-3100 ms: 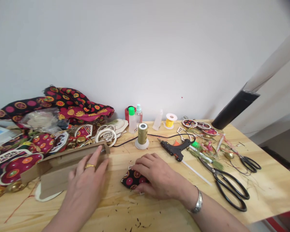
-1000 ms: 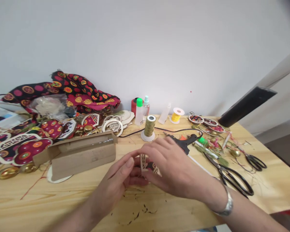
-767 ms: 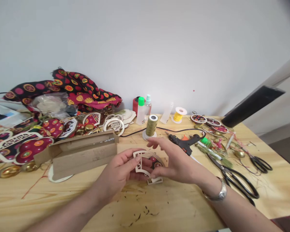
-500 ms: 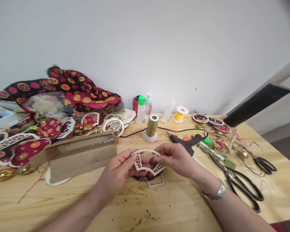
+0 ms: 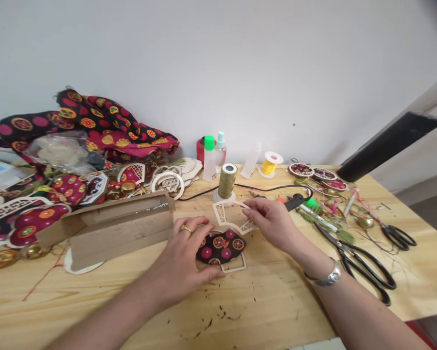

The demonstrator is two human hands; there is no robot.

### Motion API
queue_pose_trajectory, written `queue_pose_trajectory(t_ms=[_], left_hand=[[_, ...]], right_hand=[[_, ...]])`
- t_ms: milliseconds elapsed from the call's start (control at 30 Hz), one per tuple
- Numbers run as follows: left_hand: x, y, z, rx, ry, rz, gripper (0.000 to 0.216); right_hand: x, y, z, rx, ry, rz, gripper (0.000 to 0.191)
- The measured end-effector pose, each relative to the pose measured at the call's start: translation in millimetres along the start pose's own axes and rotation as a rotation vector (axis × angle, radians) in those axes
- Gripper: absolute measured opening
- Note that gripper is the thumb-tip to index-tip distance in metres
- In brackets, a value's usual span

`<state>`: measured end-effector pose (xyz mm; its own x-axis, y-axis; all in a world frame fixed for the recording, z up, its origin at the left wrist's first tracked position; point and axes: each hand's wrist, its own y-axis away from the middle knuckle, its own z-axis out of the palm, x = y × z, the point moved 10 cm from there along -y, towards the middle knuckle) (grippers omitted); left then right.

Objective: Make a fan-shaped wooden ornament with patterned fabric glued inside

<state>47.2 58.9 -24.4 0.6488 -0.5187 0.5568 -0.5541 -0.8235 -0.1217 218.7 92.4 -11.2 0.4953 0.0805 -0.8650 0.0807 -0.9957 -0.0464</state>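
Note:
A pale fan-shaped cut-out frame (image 5: 223,217), with lattice at both ends, is pinched at its right end between the thumb and fingers of my right hand (image 5: 271,221). Just below it on the table lies a fan-shaped piece covered in dark patterned fabric (image 5: 225,248). My left hand (image 5: 183,253) spans the left side of this piece, fingers spread above and thumb near its lower edge; firm contact cannot be made out. Part of a small pale frame (image 5: 236,268) sticks out under the fabric piece.
A long open cardboard box (image 5: 119,243) stands left, before heaped ornaments and patterned cloth (image 5: 109,121). Behind my hands are an olive thread spool (image 5: 226,183), bottles and a yellow spool (image 5: 268,166). A partly hidden glue gun (image 5: 294,201) and black-handled scissors (image 5: 367,272) lie right.
My left hand has let go of the pale frame and moved down to the fabric piece. My right hand has carried the frame up and away, uncovering that piece.

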Motion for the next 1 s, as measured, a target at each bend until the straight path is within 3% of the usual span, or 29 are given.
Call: queue_pose_trajectory(t_ms=[100, 233, 567, 633, 767, 833, 900, 1000], left_hand=[[-1.9, -2.0, 3.7, -0.023, -0.011, -0.020, 0.054], [0.2, -4.0, 1.1, -0.008, 0.001, -0.004, 0.043], [18.2, 5.4, -9.7, -0.105, 0.257, 0.099, 0.051], [16.1, 4.7, -15.0, -0.059, 0.327, 0.083, 0.053], [8.5, 2.9, -17.7, 0.007, 0.417, 0.054, 0.053], [2.0, 2.7, -14.5, 0.013, 0.468, 0.016, 0.057], [-6.8, 2.7, -9.4, 0.009, 0.570, -0.059, 0.062], [-18.7, 1.2, -5.2, 0.051, 0.888, -0.209, 0.075]], right_hand=[[6.6, -2.6, 9.7, -0.028, -0.132, 0.082, 0.020], [4.2, -8.2, 15.3, -0.041, -0.147, 0.113, 0.021], [10.2, -8.0, 27.9, -0.021, -0.022, 0.127, 0.020], [2.9, -3.9, 28.8, -0.027, 0.036, 0.081, 0.020], [-32.9, 6.4, 17.5, 0.028, 0.151, -0.187, 0.022], [-36.6, 10.3, 19.4, -0.062, 0.051, -0.171, 0.034], [-29.6, 14.2, 30.1, -0.224, -0.102, -0.044, 0.040], [-20.1, 18.4, 40.7, -0.320, -0.353, 0.113, 0.031]])
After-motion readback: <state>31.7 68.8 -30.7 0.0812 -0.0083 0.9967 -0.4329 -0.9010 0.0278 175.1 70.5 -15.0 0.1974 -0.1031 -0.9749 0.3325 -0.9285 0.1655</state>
